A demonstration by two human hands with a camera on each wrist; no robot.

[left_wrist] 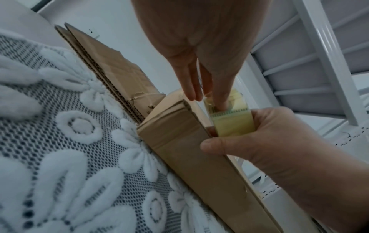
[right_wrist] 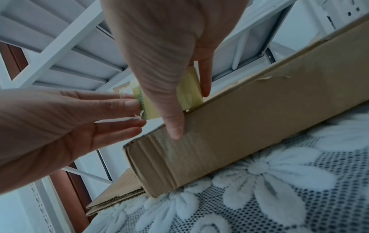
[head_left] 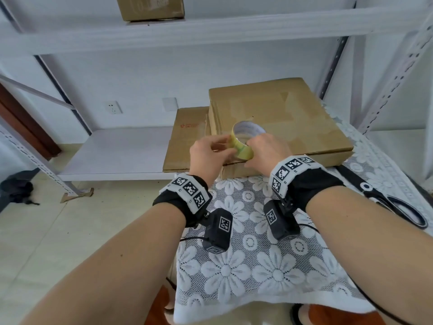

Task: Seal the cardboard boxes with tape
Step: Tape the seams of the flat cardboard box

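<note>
1. Step in hand, as judged: finding and lifting the free end of the tape, no strip yet laid on the box.
2. Right hand (head_left: 267, 148) grasping the yellowish translucent roll of packing tape (head_left: 243, 143), thumb and fingers curled round its rim, roll standing on edge at the near corner of the flat brown cardboard box (head_left: 293, 118).
3. Left hand (head_left: 208, 153) with fingertips (right_wrist: 132, 103) picking at the torn tape end; other fingers extended.
4. Next move, as judged: peel a clean length, press it across the box's open near edge.
5. Box lying flat on the white floral lace tablecloth (head_left: 257, 266), partly over a second flattened brown carton (head_left: 187, 141); near edge gapes slightly, corners creased.
6. Black-handled scissors (head_left: 393, 202) on the cloth, well apart to the right.
</note>
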